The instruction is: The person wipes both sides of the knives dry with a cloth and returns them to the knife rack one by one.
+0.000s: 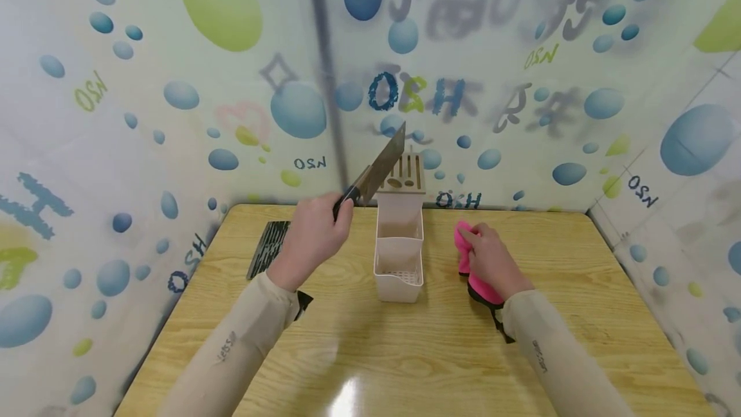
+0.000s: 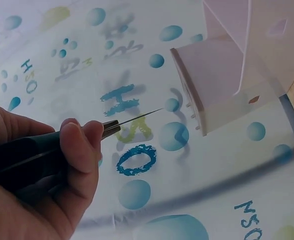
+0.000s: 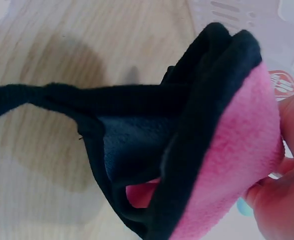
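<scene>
My left hand (image 1: 309, 233) grips a broad-bladed kitchen knife (image 1: 384, 163) by its black handle, raised with the blade pointing up and away. In the head view the blade overlaps the slotted top of a beige plastic knife holder (image 1: 398, 289). The left wrist view shows the knife (image 2: 142, 116) edge-on, its tip apart from the holder's slotted top (image 2: 189, 92). To the right of the holder, my right hand (image 1: 494, 259) pinches a pink fleece piece (image 1: 463, 243) with black edging and a strap. Its dark inner side faces the right wrist camera.
A black ridged rack-like object (image 1: 267, 250) lies at the table's left, partly behind my left hand. The wooden table (image 1: 440, 352) meets a patterned wall covering (image 1: 492, 114) at its back edge. Open compartments form the holder's front.
</scene>
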